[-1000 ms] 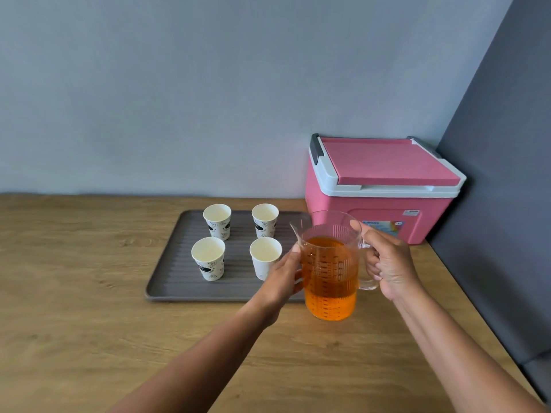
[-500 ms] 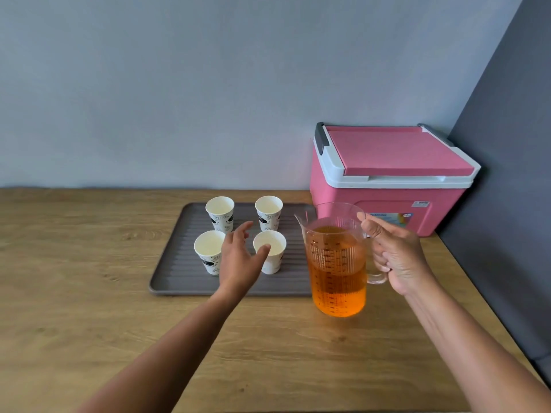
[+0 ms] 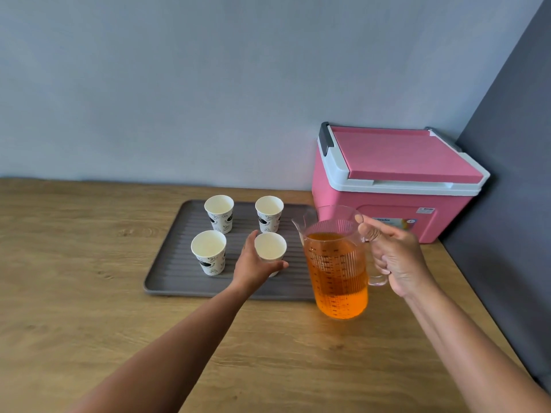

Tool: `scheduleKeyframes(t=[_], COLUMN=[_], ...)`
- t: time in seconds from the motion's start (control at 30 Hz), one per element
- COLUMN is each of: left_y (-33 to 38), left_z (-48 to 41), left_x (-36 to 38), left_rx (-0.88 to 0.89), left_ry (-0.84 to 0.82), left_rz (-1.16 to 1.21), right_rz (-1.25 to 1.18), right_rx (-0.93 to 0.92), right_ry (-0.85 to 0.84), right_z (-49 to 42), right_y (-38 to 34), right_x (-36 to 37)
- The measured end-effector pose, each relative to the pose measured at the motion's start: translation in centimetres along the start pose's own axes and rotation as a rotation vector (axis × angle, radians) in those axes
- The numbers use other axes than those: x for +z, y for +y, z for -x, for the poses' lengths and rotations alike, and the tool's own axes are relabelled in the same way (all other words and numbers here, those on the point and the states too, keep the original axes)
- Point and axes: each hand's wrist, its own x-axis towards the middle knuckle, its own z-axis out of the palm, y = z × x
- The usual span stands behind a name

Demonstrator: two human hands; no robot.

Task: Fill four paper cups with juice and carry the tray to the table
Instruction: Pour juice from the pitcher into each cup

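- Cups: four paper cups, all empty, upright on grey tray (image 3: 167, 278).
- Left hand (image 3: 253, 263) wraps the near-right cup (image 3: 270, 248).
- Right hand (image 3: 393, 257) clenches handle of juice pitcher (image 3: 337, 272), beside tray's right edge.

A plain indoor corner set up for serving drinks; whether home or office cannot be told.
A wooden counter (image 3: 89, 293) meets a bare grey wall (image 3: 208, 84) and a dark panel (image 3: 512, 174). On it stand a pink cooler (image 3: 396, 186), a tray (image 3: 176, 272) of paper cups (image 3: 218, 213) and a jug (image 3: 335, 263) of juice.
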Motion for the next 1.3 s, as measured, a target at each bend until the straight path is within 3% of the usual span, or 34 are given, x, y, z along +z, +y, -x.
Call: scheduleKeyframes(t=[0.17,0.6,1.3], left_y=[0.0,3.9,2.6], left_z=[-0.1,1.1,1.2], left_x=[0.5,-1.0,-2.4], left_rx=[-0.008,0.205,0.128], left_ry=[0.046,0.027,0.004], left_rz=[0.062,0.082,0.13], right_rz=[0.027,0.192,0.419], right_rx=[-0.011,-0.028,-0.061], right_ry=[0.031,0.056,-0.094], right_z=[-0.2,-1.6,-4.9], right_y=[0.0,-1.3,-2.2], right_x=[-0.3,0.7,2.8])
